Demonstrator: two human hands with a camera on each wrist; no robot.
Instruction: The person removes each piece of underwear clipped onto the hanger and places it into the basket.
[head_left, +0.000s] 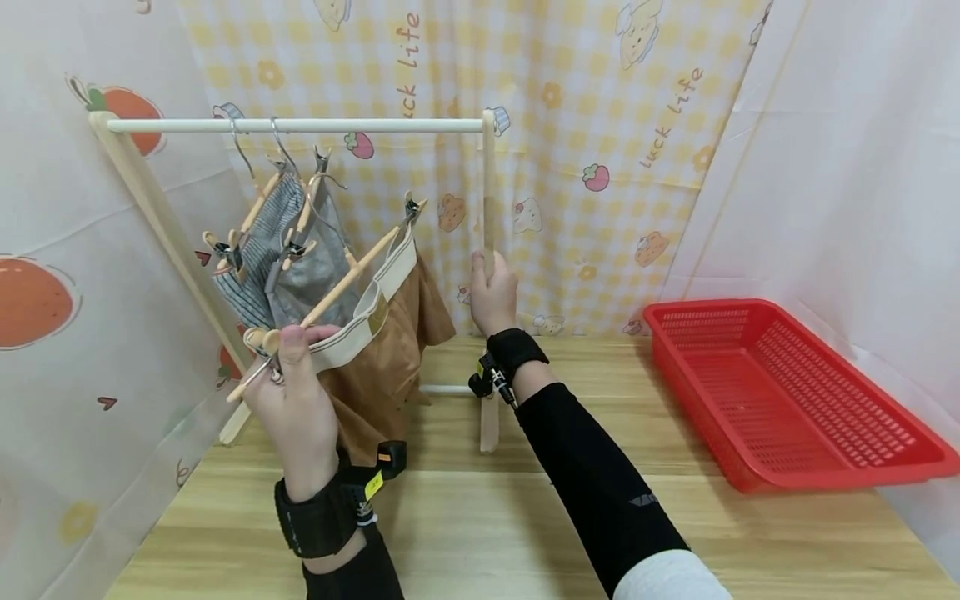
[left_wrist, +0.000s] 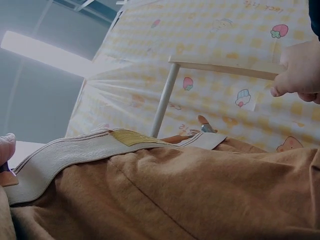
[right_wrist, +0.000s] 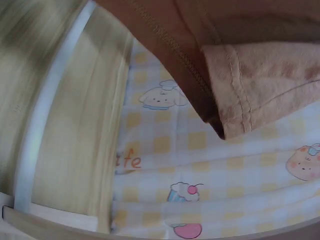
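A small clothes rack (head_left: 296, 125) with a white top rail and wooden legs stands on the wooden table. My left hand (head_left: 288, 379) grips the near end of a wooden clip hanger (head_left: 345, 279) that carries brown shorts (head_left: 390, 333) with a cream waistband (left_wrist: 75, 150). The hanger's hook hangs on the rail and the hanger tilts down toward me. My right hand (head_left: 492, 292) is wrapped round the rack's right wooden post (head_left: 488, 200). Two other hangers with grey garments (head_left: 288, 250) hang on the rail to the left.
A red plastic basket (head_left: 780, 392) with nothing visible in it sits at the right on the wooden table (head_left: 480, 517). Printed curtains close in the back and left; a white sheet covers the right side.
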